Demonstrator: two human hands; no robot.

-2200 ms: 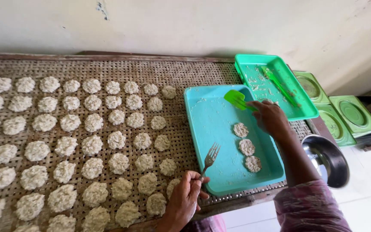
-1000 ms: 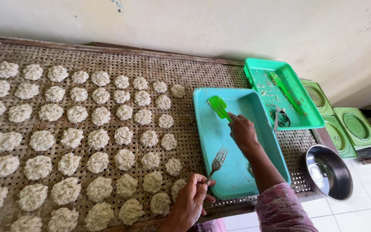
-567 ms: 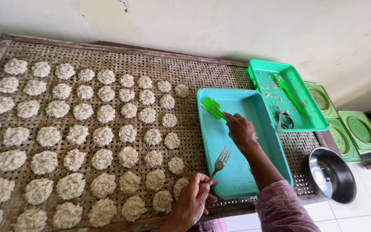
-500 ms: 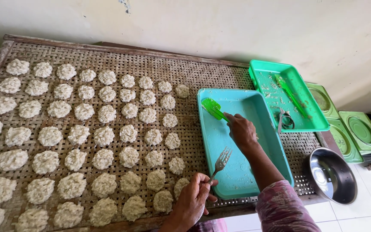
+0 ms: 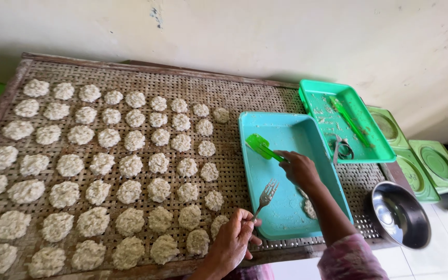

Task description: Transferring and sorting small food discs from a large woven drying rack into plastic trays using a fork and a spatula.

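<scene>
right hand (image 5: 301, 170) fingers clamped on one green spatula (image 5: 263, 148), left hand (image 5: 235, 240) fingers pinched on one fork (image 5: 265, 196), both over the near half of the teal tray (image 5: 286, 129) on the table. one pale patty (image 5: 310, 208) shows by the right wrist; likely soft, crumbly, best lifted from underneath. two trays, one steel bowl (image 5: 401, 213).

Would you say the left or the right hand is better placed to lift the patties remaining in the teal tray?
Probably the right hand: it holds the green spatula over the teal tray, beside the patties. The left hand holds a fork at the tray's edge.
</scene>
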